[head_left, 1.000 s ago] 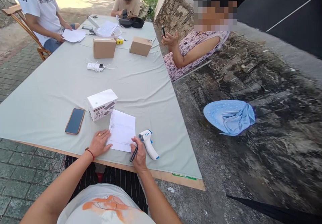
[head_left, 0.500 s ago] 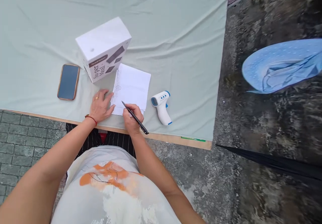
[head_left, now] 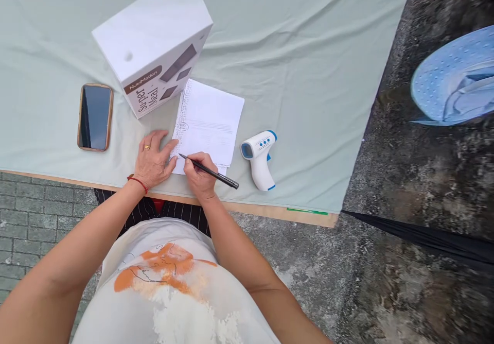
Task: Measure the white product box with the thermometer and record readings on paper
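Observation:
My right hand (head_left: 201, 178) grips a slim black pen (head_left: 216, 173). The pen's tip is at the lower left part of a white sheet of paper (head_left: 210, 112), close to my left thumb. Small printed or written marks run down the sheet's left edge, and faint lines cross its middle. Fingers spread, my left hand (head_left: 154, 159) lies flat on the cloth, its fingertips at the paper's left edge. Just right of the paper rests a white and blue infrared thermometer (head_left: 261, 161). A white "Super Meal" box (head_left: 154, 40) stands behind the paper.
A smartphone (head_left: 94, 117) in a brown case lies left of my hands. Pale green cloth (head_left: 301, 102) covers the table, whose wooden edge (head_left: 312, 218) shows at the front. Off the table's right side are a light blue dotted item (head_left: 447, 81) and a dark strap (head_left: 417, 238).
The pen tip has moved left across the paper, towards its left edge. My view has come nearer the table, and the box looks larger. My left hand stays by the paper.

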Action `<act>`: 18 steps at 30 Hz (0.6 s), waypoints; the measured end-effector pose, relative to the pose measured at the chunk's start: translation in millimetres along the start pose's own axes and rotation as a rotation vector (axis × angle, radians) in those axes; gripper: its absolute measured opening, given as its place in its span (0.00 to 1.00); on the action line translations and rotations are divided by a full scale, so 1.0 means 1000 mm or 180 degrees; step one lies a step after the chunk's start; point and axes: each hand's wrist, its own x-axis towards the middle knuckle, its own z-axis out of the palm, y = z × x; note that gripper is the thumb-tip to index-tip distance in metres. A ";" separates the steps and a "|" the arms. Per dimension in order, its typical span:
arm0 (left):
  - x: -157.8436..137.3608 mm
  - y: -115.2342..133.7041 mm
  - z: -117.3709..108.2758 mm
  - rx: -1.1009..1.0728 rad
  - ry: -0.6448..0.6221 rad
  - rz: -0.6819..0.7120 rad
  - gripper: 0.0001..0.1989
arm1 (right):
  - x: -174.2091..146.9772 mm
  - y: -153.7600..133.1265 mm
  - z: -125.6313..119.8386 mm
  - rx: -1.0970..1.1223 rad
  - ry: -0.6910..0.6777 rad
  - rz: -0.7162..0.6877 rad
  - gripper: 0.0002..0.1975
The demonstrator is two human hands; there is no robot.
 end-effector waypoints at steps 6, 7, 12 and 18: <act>0.000 0.002 -0.002 -0.0015 0.0010 -0.0041 0.20 | 0.002 -0.005 -0.002 -0.0130 -0.0093 -0.0153 0.04; 0.000 0.002 -0.002 -0.0015 0.0005 -0.0049 0.20 | 0.001 -0.006 -0.003 -0.0136 -0.0083 -0.0156 0.04; 0.001 0.003 -0.002 0.0021 -0.0039 -0.0043 0.20 | -0.002 -0.008 -0.004 -0.0076 0.0167 -0.0045 0.03; 0.001 0.003 -0.002 0.0085 0.0041 -0.0001 0.20 | -0.001 -0.005 0.003 -0.0105 0.0066 0.0077 0.02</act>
